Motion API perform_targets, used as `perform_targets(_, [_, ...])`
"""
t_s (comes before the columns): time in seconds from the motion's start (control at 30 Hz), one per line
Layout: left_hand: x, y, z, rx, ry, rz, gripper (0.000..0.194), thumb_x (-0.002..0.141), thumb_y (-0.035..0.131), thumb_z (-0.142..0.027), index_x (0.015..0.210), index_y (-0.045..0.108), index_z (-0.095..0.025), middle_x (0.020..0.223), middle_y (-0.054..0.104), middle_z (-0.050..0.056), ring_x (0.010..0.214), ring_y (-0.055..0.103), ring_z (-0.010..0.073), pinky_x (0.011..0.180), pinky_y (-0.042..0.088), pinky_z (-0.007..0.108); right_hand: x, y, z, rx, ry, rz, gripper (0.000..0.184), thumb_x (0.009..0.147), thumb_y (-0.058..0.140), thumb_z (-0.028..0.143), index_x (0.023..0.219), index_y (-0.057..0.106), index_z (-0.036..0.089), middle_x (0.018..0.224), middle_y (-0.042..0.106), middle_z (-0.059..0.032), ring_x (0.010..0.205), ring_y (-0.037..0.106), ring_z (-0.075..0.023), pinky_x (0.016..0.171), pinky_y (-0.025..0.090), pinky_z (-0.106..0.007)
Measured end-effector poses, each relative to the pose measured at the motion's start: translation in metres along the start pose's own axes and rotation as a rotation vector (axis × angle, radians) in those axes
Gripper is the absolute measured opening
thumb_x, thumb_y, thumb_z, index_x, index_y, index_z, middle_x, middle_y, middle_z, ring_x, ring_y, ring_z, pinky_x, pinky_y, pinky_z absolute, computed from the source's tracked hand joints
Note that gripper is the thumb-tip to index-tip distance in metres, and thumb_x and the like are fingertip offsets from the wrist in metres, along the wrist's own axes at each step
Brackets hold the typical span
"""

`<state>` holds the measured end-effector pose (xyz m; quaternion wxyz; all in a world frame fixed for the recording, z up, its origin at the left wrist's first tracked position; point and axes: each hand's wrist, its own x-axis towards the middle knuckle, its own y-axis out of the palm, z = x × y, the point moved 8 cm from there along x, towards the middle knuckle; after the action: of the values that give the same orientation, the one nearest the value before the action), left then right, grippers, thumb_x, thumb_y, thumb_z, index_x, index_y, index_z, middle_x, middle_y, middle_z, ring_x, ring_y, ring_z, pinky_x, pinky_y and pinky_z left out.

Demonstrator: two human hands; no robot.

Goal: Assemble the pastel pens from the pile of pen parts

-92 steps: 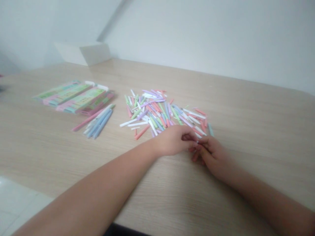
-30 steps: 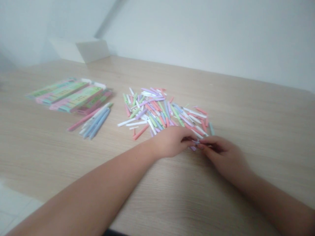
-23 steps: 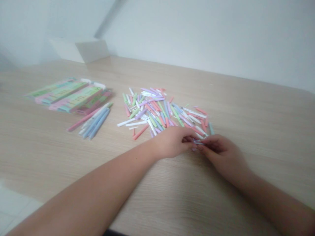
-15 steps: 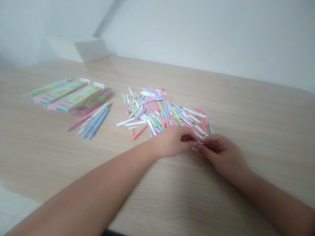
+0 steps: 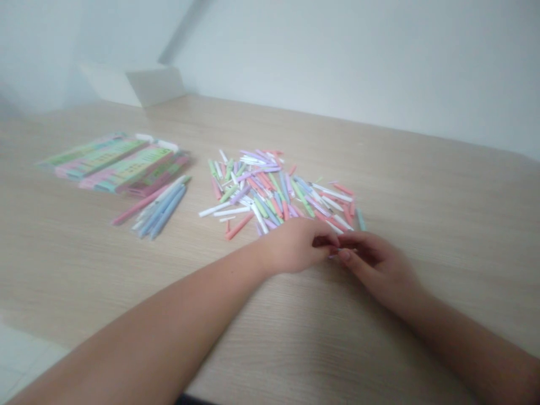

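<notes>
- From the head-worn view, the person's left hand (image 5: 293, 244) and right hand (image 5: 379, 267) met just in front of the loose pile, over the middle of the tabletop (image 5: 400, 185) and nearer its front edge than its back edge.
- The fingers (image 5: 325, 241) of both hands were closed toward each other on a thin pale sliver (image 5: 342, 250), which was mostly hidden and too small to identify.
- The left hand was nearly touching the front of the pile of pastel sticks (image 5: 270, 194); the right hand lay just beside its front corner.
- Most of the sticks lay in that pile, crossed at all angles in pink, green, lilac, blue and white.
- A smaller group of pastel pens (image 5: 158, 205) lay nearly parallel to the left of the pile, well apart from it.
- Behind them, toward the left end of the tabletop, lay a stack of flat pastel packets (image 5: 120, 169) with green and pink faces.
- Much of the loose pile lay unsorted, while the pens and packets sat in neater groups.
- A white box (image 5: 154, 84) stood beyond the back edge, near the left corner.
</notes>
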<state>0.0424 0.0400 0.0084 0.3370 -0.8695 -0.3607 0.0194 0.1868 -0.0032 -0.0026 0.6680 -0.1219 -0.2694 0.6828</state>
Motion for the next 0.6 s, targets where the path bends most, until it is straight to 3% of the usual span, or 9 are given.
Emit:
perform_targets(0.2, [-0.001,0.003,-0.014,0.182,0.048,0.034,0.016,0.09,0.059,-0.022,0.094,0.075,-0.02,0.087,0.075,0.002,0.077,0.065,0.0163,0.07,0.046,0.028,-0.008,-0.005,0.01,-0.243,-0.127,-0.109,0.03,0.09,0.071,0.043,0.116,0.072,0.029,0.108,0.078,-0.0045,0.095,0.074,-0.0265,0.088,0.06,-0.044])
perform_targets(0.4, [0.0,0.006,-0.014,0.232,0.052,0.014,0.019,0.09,0.057,-0.024,0.092,0.075,-0.021,0.083,0.074,0.001,0.072,0.064,0.0157,0.065,0.042,0.028,-0.008,-0.012,0.014,-0.335,-0.112,-0.191,0.016,0.094,0.065,0.039,0.097,0.077,0.029,0.095,0.079,-0.0022,0.088,0.074,-0.0243,0.081,0.059,-0.039])
perform_targets(0.5, [0.001,0.003,-0.009,0.234,0.033,-0.02,0.018,0.089,0.059,-0.025,0.091,0.076,-0.02,0.084,0.075,0.002,0.074,0.064,0.0159,0.065,0.042,0.028,-0.016,-0.031,0.015,-0.371,-0.086,-0.258,0.016,0.093,0.066,0.041,0.094,0.076,0.028,0.087,0.078,-0.0025,0.078,0.072,-0.0228,0.071,0.058,-0.035])
perform_targets(0.6, [0.002,0.001,-0.004,0.227,0.003,-0.018,0.017,0.088,0.063,-0.027,0.093,0.077,-0.02,0.084,0.075,0.002,0.073,0.064,0.0157,0.067,0.044,0.028,-0.049,-0.066,0.018,-0.438,-0.055,-0.321,0.018,0.092,0.066,0.044,0.088,0.073,0.027,0.083,0.075,-0.0039,0.074,0.071,-0.0223,0.065,0.057,-0.034])
